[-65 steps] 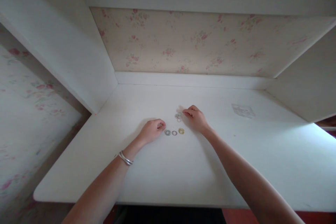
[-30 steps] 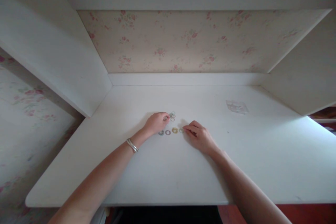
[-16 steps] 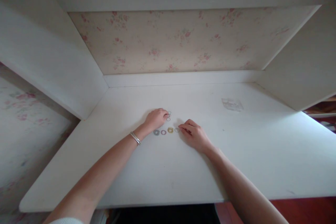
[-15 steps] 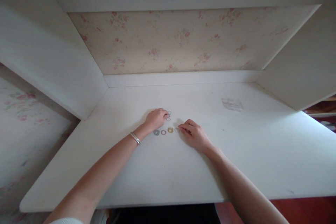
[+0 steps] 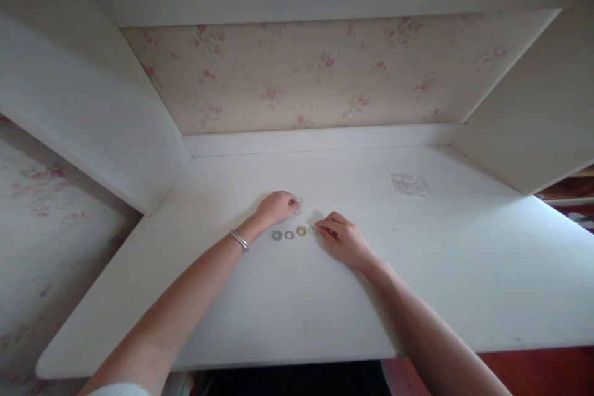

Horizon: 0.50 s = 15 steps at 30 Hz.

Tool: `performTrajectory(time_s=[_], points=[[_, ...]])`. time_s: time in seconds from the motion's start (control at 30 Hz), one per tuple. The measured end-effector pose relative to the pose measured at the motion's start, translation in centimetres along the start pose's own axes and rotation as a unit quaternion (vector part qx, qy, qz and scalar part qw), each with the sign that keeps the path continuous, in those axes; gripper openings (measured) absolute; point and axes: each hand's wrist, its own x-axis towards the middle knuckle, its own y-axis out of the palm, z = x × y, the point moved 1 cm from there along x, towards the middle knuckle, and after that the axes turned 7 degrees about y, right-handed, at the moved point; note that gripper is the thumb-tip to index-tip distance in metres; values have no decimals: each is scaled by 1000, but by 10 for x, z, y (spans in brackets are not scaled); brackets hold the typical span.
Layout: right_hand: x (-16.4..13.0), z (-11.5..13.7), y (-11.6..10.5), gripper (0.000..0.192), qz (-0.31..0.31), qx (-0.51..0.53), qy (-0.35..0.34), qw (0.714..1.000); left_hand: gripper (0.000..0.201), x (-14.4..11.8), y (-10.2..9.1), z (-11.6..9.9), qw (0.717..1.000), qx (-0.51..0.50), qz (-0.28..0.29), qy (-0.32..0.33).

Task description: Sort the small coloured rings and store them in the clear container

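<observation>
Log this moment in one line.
left hand: at thin rings | right hand: by pale ring | gold ring: beside pale ring

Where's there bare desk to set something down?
Between the left forearm and right forearm, from the row of rings to the near edge; also right of the right forearm, below the clear packet. Both patches of desk show only small specks. Crowded: between left hand and right hand, around those rings.

Thin rings (image 5: 297,214): partly behind your left hand (image 5: 277,207), mid-frame
Your right hand (image 5: 343,239): touch on pale ring (image 5: 312,234) unclear
Clear packet (image 5: 410,184): contents blurred, centre right
Your sleeve (image 5: 119,390): cut off, bottom left
</observation>
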Motion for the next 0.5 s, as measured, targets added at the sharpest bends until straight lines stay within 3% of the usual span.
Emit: performTrajectory(time_s=[0.27, 0.5], points=[[0, -2, 1, 22, 0, 1, -6, 1000, 24, 9, 2, 0, 999, 22, 9, -22], [-1, 0, -1, 23, -5, 6, -9, 1000, 24, 4, -5, 1, 998, -10, -57, 10]])
